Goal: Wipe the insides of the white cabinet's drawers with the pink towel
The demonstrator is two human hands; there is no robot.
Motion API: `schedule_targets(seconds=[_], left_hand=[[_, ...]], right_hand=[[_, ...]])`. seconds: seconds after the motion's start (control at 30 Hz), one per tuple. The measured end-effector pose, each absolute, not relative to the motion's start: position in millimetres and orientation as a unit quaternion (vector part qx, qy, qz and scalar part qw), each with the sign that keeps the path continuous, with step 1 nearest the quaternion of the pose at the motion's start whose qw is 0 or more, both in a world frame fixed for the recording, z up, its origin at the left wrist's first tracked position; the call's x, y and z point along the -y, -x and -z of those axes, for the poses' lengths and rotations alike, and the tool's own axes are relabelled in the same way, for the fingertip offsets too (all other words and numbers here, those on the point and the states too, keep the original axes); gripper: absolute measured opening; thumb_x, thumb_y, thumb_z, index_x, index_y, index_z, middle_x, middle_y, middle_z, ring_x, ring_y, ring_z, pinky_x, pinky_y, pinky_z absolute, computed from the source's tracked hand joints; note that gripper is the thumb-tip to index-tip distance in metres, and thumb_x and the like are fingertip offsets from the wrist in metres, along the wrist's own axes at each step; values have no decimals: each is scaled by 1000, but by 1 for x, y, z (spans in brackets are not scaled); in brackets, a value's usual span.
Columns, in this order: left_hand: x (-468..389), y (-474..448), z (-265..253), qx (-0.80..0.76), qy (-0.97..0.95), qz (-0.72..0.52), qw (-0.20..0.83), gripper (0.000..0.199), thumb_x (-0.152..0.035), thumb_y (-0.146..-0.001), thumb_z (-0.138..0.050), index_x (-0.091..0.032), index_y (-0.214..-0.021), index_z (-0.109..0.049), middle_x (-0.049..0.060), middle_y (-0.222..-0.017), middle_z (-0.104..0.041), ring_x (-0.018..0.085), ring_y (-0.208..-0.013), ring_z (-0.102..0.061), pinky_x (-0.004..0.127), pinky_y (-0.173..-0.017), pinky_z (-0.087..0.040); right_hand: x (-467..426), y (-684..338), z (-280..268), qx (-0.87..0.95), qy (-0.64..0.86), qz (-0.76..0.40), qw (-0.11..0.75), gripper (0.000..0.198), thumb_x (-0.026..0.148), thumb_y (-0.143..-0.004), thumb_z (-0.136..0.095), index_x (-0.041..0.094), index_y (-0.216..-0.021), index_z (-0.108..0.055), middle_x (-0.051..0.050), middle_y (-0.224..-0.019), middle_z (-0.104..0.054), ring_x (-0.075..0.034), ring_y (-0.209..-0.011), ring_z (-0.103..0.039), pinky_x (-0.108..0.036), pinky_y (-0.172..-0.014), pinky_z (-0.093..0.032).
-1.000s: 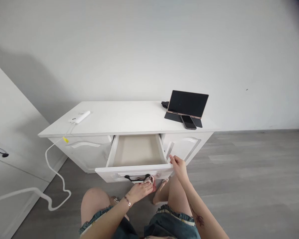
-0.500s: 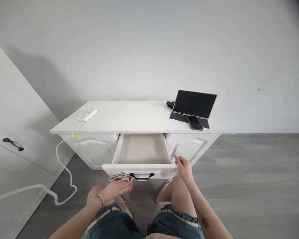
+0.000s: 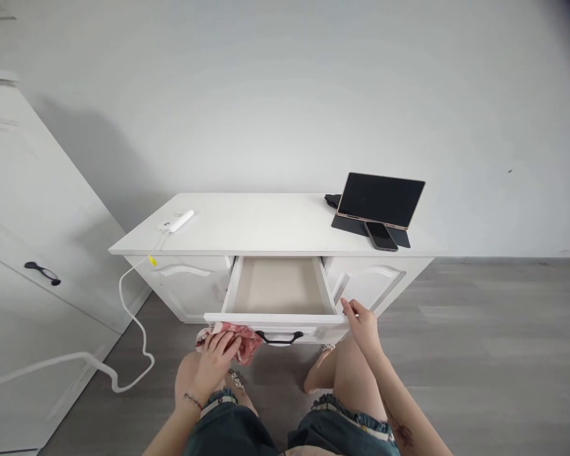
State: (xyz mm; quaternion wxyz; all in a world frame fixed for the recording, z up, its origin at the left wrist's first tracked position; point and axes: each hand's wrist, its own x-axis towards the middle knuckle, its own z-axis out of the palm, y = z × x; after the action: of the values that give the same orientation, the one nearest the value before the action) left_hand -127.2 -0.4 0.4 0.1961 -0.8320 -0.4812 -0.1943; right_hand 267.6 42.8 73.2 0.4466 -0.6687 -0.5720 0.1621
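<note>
A white drawer (image 3: 285, 285) is pulled out from the middle of the white desk (image 3: 256, 221), and its inside is bare. My left hand (image 3: 217, 354) presses a red and whitish patterned cloth (image 3: 247, 339) against the left part of the drawer front, with its fingers bent over the fabric. Just right of the cloth is the black drawer handle (image 3: 280, 339). My right hand (image 3: 363, 324) grips the right end of the drawer front, thumb and fingers at its top edge.
A tablet (image 3: 380, 199) leans on its dark stand, with a phone (image 3: 380, 236) in front and a dark bundle (image 3: 332, 201) behind. A white power strip (image 3: 178, 221) lies at the desk's left, its cable (image 3: 145, 342) hanging down. A white cabinet (image 3: 38, 221) stands left.
My left hand has turned over the cloth and lies higher on the drawer front; more of the cloth's red side shows. My right hand keeps its hold. The view has shifted slightly.
</note>
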Motion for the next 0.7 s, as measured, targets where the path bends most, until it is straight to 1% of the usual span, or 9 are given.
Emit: schedule_targets(seconds=[0.07, 0.17, 0.33, 0.43, 0.47, 0.53, 0.6, 0.63, 0.7], left_hand=[[2, 107, 5, 509, 796, 266, 188, 44, 3, -70, -51, -23, -99, -71, 10, -102, -65, 25, -100, -54, 43, -94, -40], [0, 82, 5, 514, 779, 318, 166, 43, 4, -67, -51, -22, -95, -71, 10, -99, -62, 25, -97, -52, 41, -90, -43], [-2, 57, -9, 440, 827, 330, 114, 36, 0, -72, -56, -22, -98, -68, 8, -103, -61, 23, -100, -50, 37, -89, -44], [0, 34, -18, 384, 870, 303, 60, 34, -1, -76, -56, -22, -101, -66, 8, -107, -61, 21, -104, -50, 36, -91, -43], [1, 25, -20, 374, 879, 291, 43, 34, -2, -77, -56, -22, -103, -65, 8, -109, -60, 21, -105, -50, 36, -92, -43], [1, 6, -22, 362, 893, 266, 18, 34, -4, -78, -55, -22, -106, -64, 8, -112, -60, 21, -109, -49, 39, -95, -41], [1, -8, -21, 359, 898, 253, 13, 33, -6, -80, -54, -23, -107, -63, 8, -112, -60, 22, -109, -50, 41, -97, -39], [0, -12, -20, 362, 898, 250, 15, 33, -7, -80, -54, -23, -108, -63, 8, -111, -61, 22, -108, -50, 42, -98, -39], [-1, -12, -17, 368, 895, 250, 22, 32, -10, -81, -54, -23, -109, -63, 8, -111, -61, 22, -108, -51, 43, -98, -38]], right_hand=[[-43, -267, -74, 570, 671, -157, 449, 53, 64, -85, -38, 20, -56, -43, 3, -51, -47, -12, -51, -40, -25, -56, -31], [-42, -265, -76, 566, 675, -154, 447, 52, 63, -86, -38, 21, -56, -40, 3, -51, -47, -12, -52, -40, -25, -56, -31], [-42, -265, -76, 571, 681, -135, 437, 52, 62, -87, -37, 21, -55, -39, 2, -51, -50, -12, -49, -41, -25, -55, -32], [-42, -264, -73, 574, 689, -95, 432, 51, 59, -89, -37, 21, -56, -43, 0, -53, -55, -13, -50, -46, -26, -55, -33], [-41, -263, -73, 576, 686, -67, 439, 49, 57, -90, -37, 20, -59, -47, -2, -57, -58, -15, -54, -49, -27, -57, -35], [-38, -260, -73, 580, 667, 11, 467, 41, 50, -92, -38, 19, -72, -56, -6, -72, -63, -19, -70, -57, -30, -65, -41], [-31, -255, -73, 585, 634, 95, 497, 30, 41, -93, -41, 18, -87, -60, -9, -87, -64, -21, -86, -58, -34, -77, -44], [-27, -251, -72, 591, 616, 126, 505, 24, 37, -93, -43, 19, -90, -59, -9, -91, -64, -22, -90, -57, -36, -81, -45], [-17, -240, -67, 622, 579, 150, 505, 15, 29, -92, -47, 20, -94, -59, -8, -91, -63, -21, -90, -58, -37, -81, -47]])
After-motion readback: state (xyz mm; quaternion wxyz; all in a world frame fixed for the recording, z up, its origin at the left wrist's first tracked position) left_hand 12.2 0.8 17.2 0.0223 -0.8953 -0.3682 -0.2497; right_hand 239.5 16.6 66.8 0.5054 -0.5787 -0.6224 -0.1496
